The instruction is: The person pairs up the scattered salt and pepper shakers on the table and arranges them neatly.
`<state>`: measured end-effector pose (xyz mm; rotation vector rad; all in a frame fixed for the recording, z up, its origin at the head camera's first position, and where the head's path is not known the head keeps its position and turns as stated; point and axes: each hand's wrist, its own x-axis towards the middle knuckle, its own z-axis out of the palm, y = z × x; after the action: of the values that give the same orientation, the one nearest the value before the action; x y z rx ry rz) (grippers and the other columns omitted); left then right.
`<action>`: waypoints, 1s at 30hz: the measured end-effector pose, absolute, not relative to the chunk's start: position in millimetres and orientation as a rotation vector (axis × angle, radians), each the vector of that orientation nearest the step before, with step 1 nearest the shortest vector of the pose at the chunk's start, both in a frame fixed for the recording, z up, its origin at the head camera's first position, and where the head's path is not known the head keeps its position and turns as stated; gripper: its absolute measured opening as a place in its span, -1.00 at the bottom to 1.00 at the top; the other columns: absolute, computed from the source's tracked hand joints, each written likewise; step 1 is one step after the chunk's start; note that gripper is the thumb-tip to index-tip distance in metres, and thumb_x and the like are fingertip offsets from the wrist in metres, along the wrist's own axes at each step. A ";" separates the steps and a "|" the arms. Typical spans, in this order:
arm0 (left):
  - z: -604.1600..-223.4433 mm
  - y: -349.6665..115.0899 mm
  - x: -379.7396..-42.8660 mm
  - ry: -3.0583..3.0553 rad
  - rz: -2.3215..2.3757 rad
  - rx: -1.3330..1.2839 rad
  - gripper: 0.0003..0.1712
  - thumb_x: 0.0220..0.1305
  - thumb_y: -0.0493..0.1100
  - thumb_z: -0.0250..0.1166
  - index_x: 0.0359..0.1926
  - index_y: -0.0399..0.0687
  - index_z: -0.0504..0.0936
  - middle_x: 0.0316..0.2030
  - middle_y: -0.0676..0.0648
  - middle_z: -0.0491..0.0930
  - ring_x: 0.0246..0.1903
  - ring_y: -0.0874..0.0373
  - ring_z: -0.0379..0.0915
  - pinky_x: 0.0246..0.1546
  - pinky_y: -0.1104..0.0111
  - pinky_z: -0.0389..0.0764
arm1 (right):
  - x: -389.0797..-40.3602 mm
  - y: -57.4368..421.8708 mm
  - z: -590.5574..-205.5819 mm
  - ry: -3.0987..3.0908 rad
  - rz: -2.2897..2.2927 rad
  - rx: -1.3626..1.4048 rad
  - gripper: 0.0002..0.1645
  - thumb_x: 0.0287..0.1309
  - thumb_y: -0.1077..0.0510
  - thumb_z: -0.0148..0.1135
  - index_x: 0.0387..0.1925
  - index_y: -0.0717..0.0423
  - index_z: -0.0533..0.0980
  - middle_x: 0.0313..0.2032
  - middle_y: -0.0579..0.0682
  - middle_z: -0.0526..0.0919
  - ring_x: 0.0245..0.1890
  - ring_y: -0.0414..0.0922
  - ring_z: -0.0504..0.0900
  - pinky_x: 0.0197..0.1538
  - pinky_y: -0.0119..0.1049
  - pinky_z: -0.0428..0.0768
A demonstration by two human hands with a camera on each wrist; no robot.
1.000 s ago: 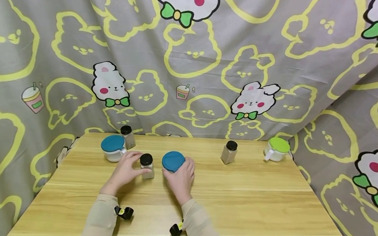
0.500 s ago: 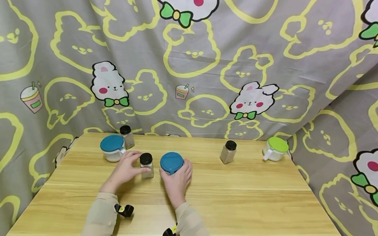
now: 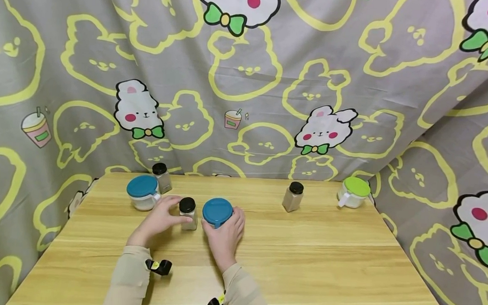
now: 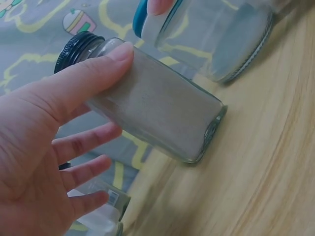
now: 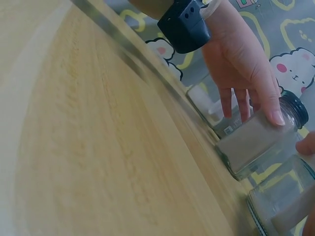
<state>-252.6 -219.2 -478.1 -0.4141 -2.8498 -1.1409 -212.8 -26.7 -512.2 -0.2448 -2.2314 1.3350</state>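
My left hand (image 3: 158, 218) holds a square glass spice jar (image 4: 165, 105) with a black screw cap, thumb on the near side and the other fingers spread behind it. The left wrist view shows the jar filled with greyish powder and upright on the table. Just to its right, my right hand (image 3: 225, 237) grips a round glass seasoning pot (image 3: 217, 210) by its side, fingers round the right and thumb at the front left. Its lid is blue, with a small blue tab facing me. In the right wrist view its clear glass wall (image 5: 275, 196) shows; contents are partly hidden.
Behind my left hand stand another blue-lidded pot (image 3: 143, 188) with a white handle and a black-capped jar (image 3: 162, 179). Farther right are a third black-capped jar (image 3: 293, 197) and a green-lidded pot (image 3: 354, 192). A patterned curtain (image 3: 248, 87) borders the wooden table (image 3: 325, 269).
My right hand has shifted slightly left and toward me with the blue-lidded pot, turning it so that its tab shows at the front. My left hand stays nearly still on the spice jar.
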 end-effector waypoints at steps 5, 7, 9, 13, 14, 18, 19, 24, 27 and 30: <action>-477.4 -219.0 -251.4 -2.852 -1.135 -0.410 -0.07 0.04 0.16 0.47 0.29 -0.35 0.41 0.30 -0.42 0.33 0.34 -0.39 0.10 0.31 -0.25 0.20 | -212.4 -26.9 -512.9 -2.243 1.321 -0.226 0.14 -0.32 -0.09 0.63 0.24 0.27 0.24 0.24 0.23 0.31 0.33 0.18 0.21 0.29 0.26 0.25; -477.4 -218.4 -250.7 -2.849 -1.143 -0.408 -0.07 0.04 0.15 0.48 0.29 -0.33 0.42 0.31 -0.41 0.33 0.34 -0.38 0.10 0.32 -0.25 0.19 | -211.9 -26.6 -512.6 -2.245 1.316 -0.217 0.15 -0.32 -0.09 0.63 0.26 0.26 0.23 0.25 0.23 0.31 0.33 0.17 0.22 0.28 0.26 0.26; -476.9 -217.7 -250.2 -2.835 -1.152 -0.421 -0.09 0.04 0.15 0.48 0.29 -0.29 0.43 0.30 -0.39 0.35 0.34 -0.38 0.12 0.31 -0.25 0.19 | -211.3 -25.9 -511.6 -2.249 1.314 -0.204 0.17 -0.31 -0.10 0.63 0.28 0.26 0.22 0.27 0.23 0.29 0.34 0.17 0.22 0.29 0.25 0.26; -475.8 -216.4 -250.3 -2.786 -1.188 -0.462 -0.17 0.04 0.10 0.49 0.29 -0.14 0.45 0.29 -0.30 0.40 0.33 -0.31 0.19 0.31 -0.23 0.22 | -210.7 -24.2 -508.3 -2.261 1.324 -0.175 0.22 -0.28 -0.13 0.62 0.34 0.25 0.18 0.32 0.21 0.26 0.36 0.16 0.20 0.30 0.24 0.26; -475.5 -216.4 -250.4 -2.774 -1.194 -0.474 -0.18 0.05 0.08 0.49 0.29 -0.12 0.45 0.29 -0.27 0.41 0.33 -0.29 0.21 0.31 -0.23 0.22 | -210.7 -23.7 -507.6 -2.262 1.327 -0.171 0.23 -0.28 -0.14 0.62 0.35 0.24 0.18 0.33 0.21 0.25 0.36 0.16 0.20 0.31 0.23 0.26; -472.3 -216.8 -248.7 -2.758 -1.216 -0.490 -0.20 0.06 0.04 0.49 0.31 -0.08 0.43 0.31 -0.25 0.40 0.35 -0.27 0.21 0.32 -0.23 0.21 | -210.8 -22.1 -504.4 -2.263 1.332 -0.170 0.25 -0.30 -0.13 0.62 0.37 0.19 0.17 0.34 0.19 0.25 0.36 0.14 0.22 0.31 0.20 0.28; -471.2 -217.0 -248.2 -2.760 -1.218 -0.489 -0.20 0.07 0.03 0.48 0.32 -0.08 0.43 0.32 -0.25 0.39 0.35 -0.27 0.20 0.32 -0.23 0.20 | -211.0 -21.7 -503.6 -2.259 1.334 -0.172 0.25 -0.31 -0.13 0.63 0.38 0.19 0.17 0.34 0.19 0.25 0.36 0.14 0.23 0.31 0.20 0.29; -463.4 -216.7 -244.6 -2.770 -1.239 -0.476 -0.19 0.08 0.06 0.47 0.34 -0.01 0.40 0.35 -0.24 0.34 0.37 -0.28 0.15 0.32 -0.26 0.18 | -211.6 -19.5 -498.5 -2.261 1.357 -0.172 0.26 -0.29 -0.12 0.61 0.41 0.15 0.15 0.37 0.16 0.22 0.38 0.12 0.21 0.32 0.20 0.28; -458.7 -216.3 -242.5 -2.766 -1.242 -0.472 -0.18 0.08 0.08 0.47 0.34 0.01 0.40 0.36 -0.23 0.33 0.38 -0.28 0.14 0.30 -0.27 0.20 | -211.8 -17.2 -494.1 -2.263 1.380 -0.161 0.26 -0.25 -0.15 0.58 0.43 0.14 0.14 0.39 0.14 0.20 0.39 0.11 0.19 0.33 0.20 0.26; -454.9 -216.3 -240.8 -2.760 -1.234 -0.474 -0.17 0.08 0.11 0.46 0.34 0.00 0.40 0.36 -0.23 0.32 0.39 -0.27 0.12 0.31 -0.28 0.17 | -212.1 -14.4 -489.3 -2.265 1.387 -0.148 0.24 -0.22 -0.19 0.56 0.43 0.12 0.14 0.40 0.12 0.19 0.40 0.10 0.18 0.34 0.19 0.25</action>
<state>-240.8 -216.3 -454.9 -0.4741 -2.7601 -1.2338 -212.1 -14.4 -489.3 -0.1482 -2.2648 1.3869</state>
